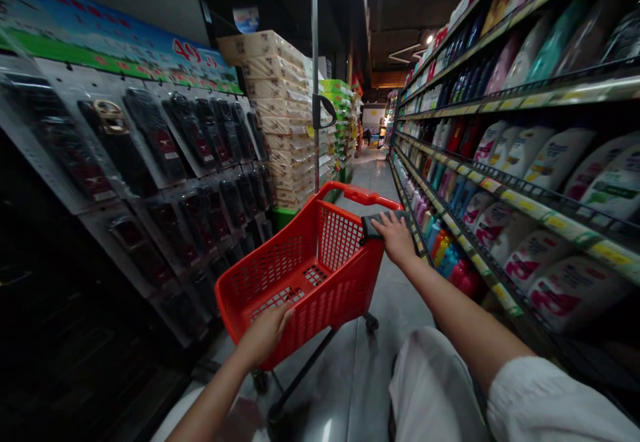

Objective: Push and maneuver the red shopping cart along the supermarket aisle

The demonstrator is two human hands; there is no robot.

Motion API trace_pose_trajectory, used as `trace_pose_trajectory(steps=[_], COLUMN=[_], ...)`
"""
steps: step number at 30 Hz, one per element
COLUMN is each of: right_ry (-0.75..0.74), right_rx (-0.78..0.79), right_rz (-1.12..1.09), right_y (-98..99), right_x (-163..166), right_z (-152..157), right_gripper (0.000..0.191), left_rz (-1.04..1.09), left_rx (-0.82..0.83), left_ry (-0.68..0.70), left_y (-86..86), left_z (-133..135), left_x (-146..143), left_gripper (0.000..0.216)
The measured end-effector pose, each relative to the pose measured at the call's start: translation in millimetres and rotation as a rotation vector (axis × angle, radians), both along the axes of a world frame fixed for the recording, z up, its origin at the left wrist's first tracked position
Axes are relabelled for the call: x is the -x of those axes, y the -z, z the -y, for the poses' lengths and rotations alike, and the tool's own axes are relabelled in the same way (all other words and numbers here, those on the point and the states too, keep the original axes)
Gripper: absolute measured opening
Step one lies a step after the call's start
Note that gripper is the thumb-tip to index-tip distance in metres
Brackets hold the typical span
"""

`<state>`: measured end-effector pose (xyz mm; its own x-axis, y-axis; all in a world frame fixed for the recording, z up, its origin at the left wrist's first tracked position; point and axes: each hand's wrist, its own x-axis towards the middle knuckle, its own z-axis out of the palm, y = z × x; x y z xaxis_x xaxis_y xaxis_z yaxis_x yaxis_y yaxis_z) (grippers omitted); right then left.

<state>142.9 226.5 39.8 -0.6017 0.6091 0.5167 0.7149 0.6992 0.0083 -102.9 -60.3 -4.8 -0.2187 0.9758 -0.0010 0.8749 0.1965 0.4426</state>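
One red shopping cart [340, 289] stands on the aisle floor [387, 292], its long axis slanting: the high handle end points far right, the low end near left. The person's two hands are apart. The left hand [267, 335] rests on the cart's near rim; the right hand [399, 237] lies, fingers spread, over its one grey pad [371, 228]. I cannot tell whether either clamps. Left of the cart hang many packaged belts [155, 132]; right of it, shelves [545, 212] hold countless bottles.
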Motion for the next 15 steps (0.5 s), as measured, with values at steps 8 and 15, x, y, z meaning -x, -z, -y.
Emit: trace_pose_trajectory(steps=[8, 15], right_ry=[-0.151, -0.145], right_rx=[0.024, 0.14], right_rz=[-0.083, -0.262], right_y=[-3.3, -3.5], right_x=[-33.4, -21.0], right_z=[-14.5, 4.7], right_gripper=[0.069, 0.07], left_rz=[0.056, 0.036], left_rx=[-0.01, 0.01], left_ry=[0.106, 0.122], left_y=[-4.6, -19.9], left_z=[10.1, 2.8], left_x=[28.8, 20.3], left_gripper=[0.049, 0.054])
